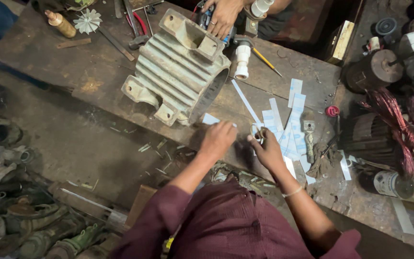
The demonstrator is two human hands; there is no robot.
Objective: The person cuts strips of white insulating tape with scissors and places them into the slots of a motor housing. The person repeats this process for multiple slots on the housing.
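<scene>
Both hands at the bench edge, a paper strip between them

Nearest to you, your maroon sleeves (226, 225) filled the bottom of the view, both forearms reaching up to the near edge of the worn wooden bench (97, 72). Your left hand (218, 139) was curled with the fingers bent under, its back towards the camera; whether it gripped anything I could not tell. Your right hand (267, 147) sat just beside it, fingers pinched together on a small curled strip of pale paper (257, 132) held at the fingertips, right over the bench edge. A thin band (293, 192) circled your right wrist.

Just past your right hand, a scatter of cut white and light-blue paper strips (288, 124) lay on the bench, with a small metal tool (309, 136) among them and a red cap (332, 111) near by. Beyond your left hand stood a large ribbed grey-green motor housing (178, 72), lying on its side with its open end facing right. A white plastic pipe fitting (241, 60) and a yellow pencil (267, 61) lay beside it.

To the right, coils of copper wire (398, 124) were heaped above a glass bottle (403, 186). At the far edge, another person's hand (224, 17) rested on the housing's top. Farther left lay a white fan impeller (87, 21) and a small brown bottle (61, 24).
</scene>
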